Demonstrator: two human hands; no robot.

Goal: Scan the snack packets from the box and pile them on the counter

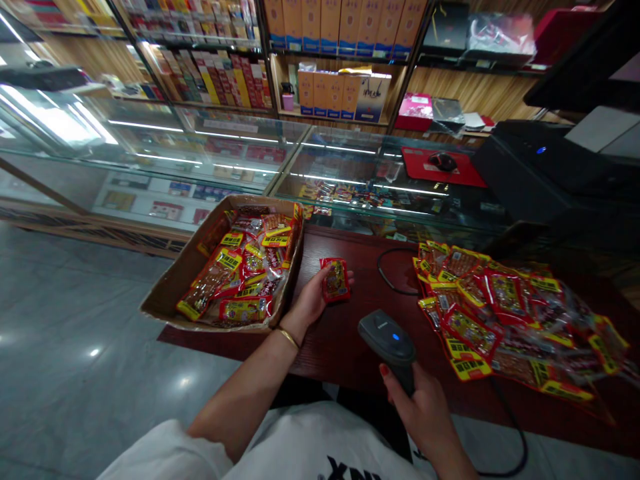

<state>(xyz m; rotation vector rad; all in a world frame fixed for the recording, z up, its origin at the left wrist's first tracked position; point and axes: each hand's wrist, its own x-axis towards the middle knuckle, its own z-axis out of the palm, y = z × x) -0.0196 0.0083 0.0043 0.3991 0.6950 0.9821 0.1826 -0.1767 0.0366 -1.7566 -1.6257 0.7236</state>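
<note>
My left hand is closed on a small red snack packet, held over the dark red table between the box and the pile. In my right hand is a black barcode scanner with a blue light on top, gripped by its handle. The scanner's head points toward the packet, a short way apart from it. Left of my left hand stands an open cardboard box with several red and yellow snack packets inside. To the right of the scanner lies a heap of similar packets.
A black cable curves over the dark red table. Behind it runs a glass display counter with a red mouse pad and a mouse. A black checkout machine stands at the right. Stocked shelves line the back.
</note>
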